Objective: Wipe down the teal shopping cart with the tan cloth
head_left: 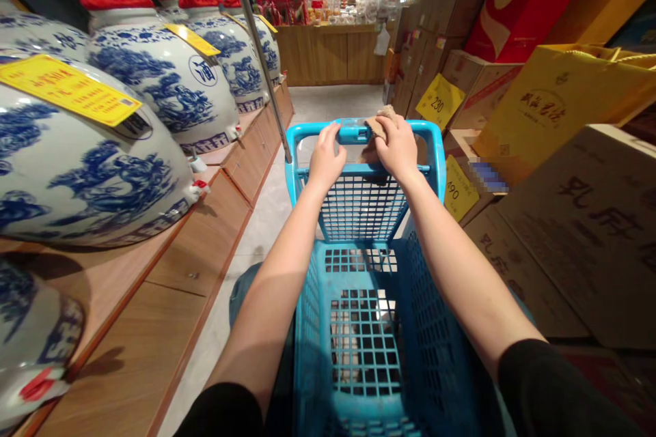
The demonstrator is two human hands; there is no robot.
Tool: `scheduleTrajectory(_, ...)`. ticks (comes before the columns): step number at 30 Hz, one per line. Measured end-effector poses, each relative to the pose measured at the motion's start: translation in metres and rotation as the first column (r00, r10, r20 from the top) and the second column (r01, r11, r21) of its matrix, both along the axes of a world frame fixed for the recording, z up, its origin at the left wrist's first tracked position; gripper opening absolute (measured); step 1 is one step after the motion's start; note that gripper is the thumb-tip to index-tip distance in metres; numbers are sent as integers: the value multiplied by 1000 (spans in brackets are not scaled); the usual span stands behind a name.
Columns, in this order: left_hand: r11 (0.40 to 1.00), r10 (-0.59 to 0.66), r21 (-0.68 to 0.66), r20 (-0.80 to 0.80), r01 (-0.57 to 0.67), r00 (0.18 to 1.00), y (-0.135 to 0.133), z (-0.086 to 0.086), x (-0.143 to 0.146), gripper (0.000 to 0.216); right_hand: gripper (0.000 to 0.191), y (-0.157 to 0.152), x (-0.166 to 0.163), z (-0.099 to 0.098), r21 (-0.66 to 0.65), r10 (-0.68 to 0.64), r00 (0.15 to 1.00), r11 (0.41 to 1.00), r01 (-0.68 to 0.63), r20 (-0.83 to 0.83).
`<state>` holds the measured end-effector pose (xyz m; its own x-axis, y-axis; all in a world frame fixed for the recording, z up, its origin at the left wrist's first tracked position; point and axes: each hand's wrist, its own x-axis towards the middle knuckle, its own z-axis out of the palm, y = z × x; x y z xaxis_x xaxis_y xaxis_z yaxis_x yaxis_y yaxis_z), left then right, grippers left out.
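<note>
A blue plastic shopping cart (366, 328) stands in front of me in a shop aisle. My left hand (324, 158) is closed around its blue handle bar (353, 132) at the left. My right hand (395, 145) is closed on the bar at the right, pressing a brownish cloth (376, 131) against it. Both forearms stretch out over the cart's mesh basket, and nothing can be made out inside it.
Large blue-and-white ceramic jars (169, 82) with red cloth tops and yellow price labels stand on wooden shelves (199, 246) at the left. Stacked cardboard boxes (574, 232), red and yellow cartons fill the right. A metal pole (261, 58) leans by the jars. A wooden counter (333, 51) closes the aisle ahead.
</note>
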<state>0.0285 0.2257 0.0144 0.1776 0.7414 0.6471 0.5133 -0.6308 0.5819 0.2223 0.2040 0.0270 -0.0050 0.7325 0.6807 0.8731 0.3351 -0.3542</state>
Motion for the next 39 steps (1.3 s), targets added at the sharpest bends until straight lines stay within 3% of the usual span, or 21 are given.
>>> scheduleTrajectory(7, 1000, -3, 12, 11, 3, 1000, 1, -1, 0, 57, 54, 0, -10, -1, 1, 56, 995, 998, -57, 88)
scheduleTrajectory(14, 1000, -5, 14, 2, 5, 1000, 2, -2, 0, 56, 51, -2, -6, -1, -24, -90, 995, 996, 91, 48)
scheduleTrajectory(19, 1000, -3, 6, -8, 3, 1000, 1, -1, -1, 56, 55, -2, -11, 1, -27, 68, 990, 998, -65, 125)
scheduleTrajectory(26, 1000, 5, 5, -20, -5, 1000, -1, 1, 1, 55, 52, 2, 2, -3, 2, 10, 1000, 1000, -10, -13)
scheduleTrajectory(32, 1000, -7, 11, 6, 7, 1000, 1, -2, 0, 57, 53, 2, -3, -4, 7, 110, 994, 994, -110, 2)
scheduleTrajectory(36, 1000, -14, 2, 12, 14, 1000, 1, -2, 0, 58, 50, 2, 2, -2, 5, 30, 995, 1000, -30, -92)
scheduleTrajectory(39, 1000, -9, 6, 8, 9, 1000, 2, -2, 0, 58, 53, 1, -6, -4, 27, 19, 998, 999, -17, -67)
